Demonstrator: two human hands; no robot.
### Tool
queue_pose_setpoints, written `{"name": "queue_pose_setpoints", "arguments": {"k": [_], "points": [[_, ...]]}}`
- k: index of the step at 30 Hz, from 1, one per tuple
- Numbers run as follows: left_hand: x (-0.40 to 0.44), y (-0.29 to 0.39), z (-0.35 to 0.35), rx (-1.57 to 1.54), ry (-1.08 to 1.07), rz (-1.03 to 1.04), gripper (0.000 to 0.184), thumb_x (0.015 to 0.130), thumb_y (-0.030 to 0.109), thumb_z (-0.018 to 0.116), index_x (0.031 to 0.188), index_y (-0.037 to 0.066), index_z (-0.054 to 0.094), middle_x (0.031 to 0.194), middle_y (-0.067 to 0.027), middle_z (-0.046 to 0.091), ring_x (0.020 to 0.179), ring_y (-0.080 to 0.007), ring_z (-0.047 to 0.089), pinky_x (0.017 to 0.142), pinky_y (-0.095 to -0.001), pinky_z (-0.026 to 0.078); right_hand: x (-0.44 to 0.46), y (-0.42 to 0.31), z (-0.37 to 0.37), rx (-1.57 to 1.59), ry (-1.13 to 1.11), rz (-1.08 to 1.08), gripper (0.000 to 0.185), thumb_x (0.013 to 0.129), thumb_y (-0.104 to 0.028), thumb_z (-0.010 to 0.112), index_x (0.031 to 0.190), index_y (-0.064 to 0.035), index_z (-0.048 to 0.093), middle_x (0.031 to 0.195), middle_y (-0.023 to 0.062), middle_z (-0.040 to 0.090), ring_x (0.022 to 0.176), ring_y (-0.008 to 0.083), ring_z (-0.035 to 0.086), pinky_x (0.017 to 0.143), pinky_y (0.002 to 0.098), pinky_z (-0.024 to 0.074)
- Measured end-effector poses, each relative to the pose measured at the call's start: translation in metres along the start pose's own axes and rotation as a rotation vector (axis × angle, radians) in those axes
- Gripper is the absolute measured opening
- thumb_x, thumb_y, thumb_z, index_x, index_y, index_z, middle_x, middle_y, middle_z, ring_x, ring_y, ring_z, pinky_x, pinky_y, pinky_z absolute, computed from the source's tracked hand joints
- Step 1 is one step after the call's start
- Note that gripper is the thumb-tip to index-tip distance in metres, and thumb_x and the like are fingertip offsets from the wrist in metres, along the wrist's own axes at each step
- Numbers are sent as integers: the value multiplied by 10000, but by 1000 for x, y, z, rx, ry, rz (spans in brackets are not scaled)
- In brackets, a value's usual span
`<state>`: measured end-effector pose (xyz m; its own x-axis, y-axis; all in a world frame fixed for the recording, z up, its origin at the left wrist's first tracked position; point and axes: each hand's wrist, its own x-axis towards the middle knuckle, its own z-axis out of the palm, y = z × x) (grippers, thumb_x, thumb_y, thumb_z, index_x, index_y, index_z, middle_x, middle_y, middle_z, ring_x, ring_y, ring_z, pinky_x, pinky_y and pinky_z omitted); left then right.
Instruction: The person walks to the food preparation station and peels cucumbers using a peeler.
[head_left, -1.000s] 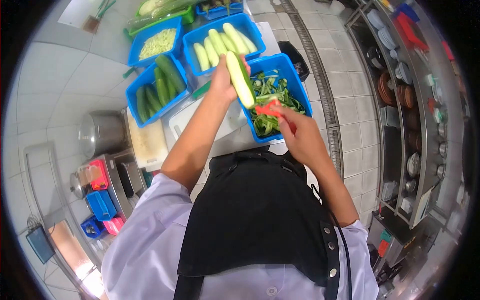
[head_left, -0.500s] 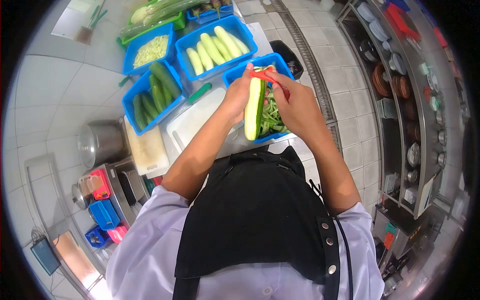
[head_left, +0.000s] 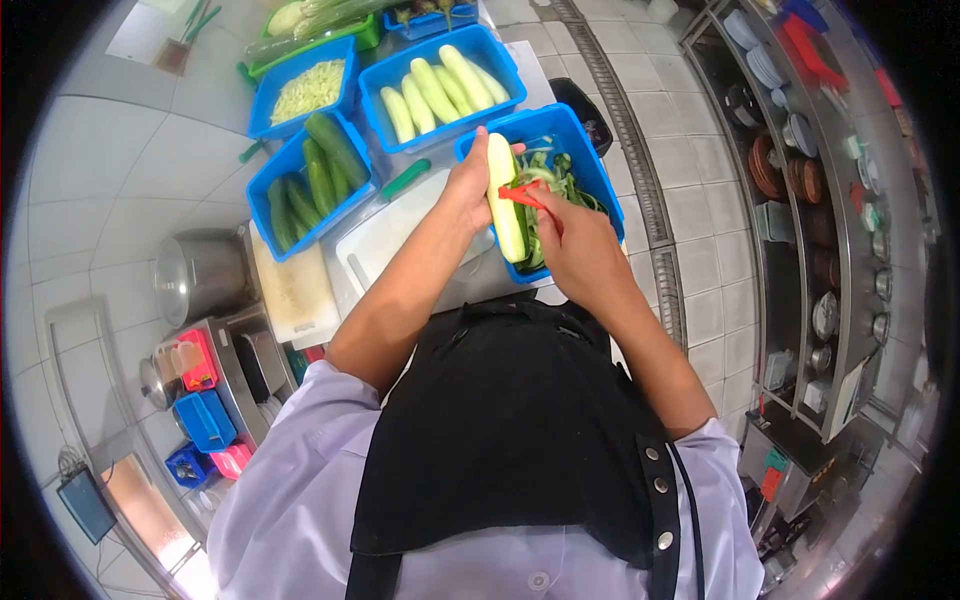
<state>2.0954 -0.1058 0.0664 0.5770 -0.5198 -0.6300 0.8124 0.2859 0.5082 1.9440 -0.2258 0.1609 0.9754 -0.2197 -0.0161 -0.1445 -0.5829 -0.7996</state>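
Observation:
My left hand (head_left: 470, 190) is closed round the far part of a mostly peeled cucumber (head_left: 503, 170), pale with a dark green strip left along its right side. In my right hand (head_left: 580, 240) is a red peeler (head_left: 530, 193), its head against the cucumber about midway along. Both hands are over a blue bin (head_left: 610, 190) with green peel strips (head_left: 565, 185) in it. To the left lies a white cutting board (head_left: 390, 235) with a green-handled knife (head_left: 405, 179) at its far edge.
Peeled cucumbers (head_left: 435, 88) fill one blue bin, unpeeled ones (head_left: 320, 170) another. Shredded pale vegetable (head_left: 308, 92) is in a third. A black bin (head_left: 585, 115) stands beyond the peel bin. At the left is a metal pot (head_left: 200, 275); shelves with dishes (head_left: 770, 165) line the right.
My right hand has drawn the peeler from the cucumber's far end toward me to about its middle. The green strip on the far part is now reduced.

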Motion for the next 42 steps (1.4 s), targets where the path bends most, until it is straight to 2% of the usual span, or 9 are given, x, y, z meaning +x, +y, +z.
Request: {"name": "queue_pose_setpoints", "arguments": {"k": [2,6,13,16,21,28,32,37,42], "points": [[11,3,-18,-35,-128,-35,719,1090,630,362,1290,-25,584,886,-111,622,827,-259,643,768,-401,599,-7,1,2,19,-3,-5,280,991,-106,606,1227,-4,717,852,296,695,805,460,696,735,524,529],[21,12,-27,-111,-6,-1,696,1104,618,329,1214,-8,613,797,-114,587,731,-244,589,658,-389,543,-23,1,-1,51,-60,33,285,982,-86,617,1237,-4,713,839,290,691,780,454,688,713,503,525],[25,42,-36,-366,99,62,675,1112,597,306,1222,-9,581,934,-100,575,831,-246,589,726,-402,588,-55,21,-2,47,-237,136,301,988,-78,602,1260,-27,718,830,266,691,734,429,683,676,468,526],[6,40,-19,-208,29,27,622,1126,559,320,1208,1,581,960,-93,576,858,-262,581,788,-419,586,-39,8,-19,149,-138,184,312,989,-101,611,1277,-39,715,809,247,690,707,411,675,674,462,524],[-18,16,12,5,-92,56,523,1133,503,357,1232,29,554,1152,-202,622,1196,-376,639,1053,-559,512,9,0,-17,98,24,-13,293,996,-113,612,1260,-34,713,851,241,700,761,407,682,725,468,527],[0,33,-20,-99,-13,107,541,1123,545,352,1216,57,566,948,-149,595,880,-307,606,878,-508,563,-26,9,-6,50,-35,-122,295,978,-84,635,1260,-28,702,882,264,696,802,423,685,737,492,524],[-18,29,-8,34,19,148,528,1118,551,373,1199,75,585,985,-101,596,898,-261,600,856,-485,557,-37,3,-18,73,-136,23,318,986,-88,624,1292,-43,699,882,241,706,781,398,683,726,464,524],[-23,3,17,100,-191,61,613,1126,527,362,1391,9,556,1400,-155,620,1294,-292,600,1139,-440,456,29,2,-15,-5,133,-134,285,1001,-128,602,1253,-53,712,934,259,712,837,420,697,758,499,535],[-24,15,20,-29,-178,35,528,1129,508,384,1259,39,589,1236,-136,653,1157,-262,634,1086,-451,488,12,16,-4,-79,75,-177,298,991,-124,609,1268,-66,704,915,263,701,825,440,684,760,521,533]]}}
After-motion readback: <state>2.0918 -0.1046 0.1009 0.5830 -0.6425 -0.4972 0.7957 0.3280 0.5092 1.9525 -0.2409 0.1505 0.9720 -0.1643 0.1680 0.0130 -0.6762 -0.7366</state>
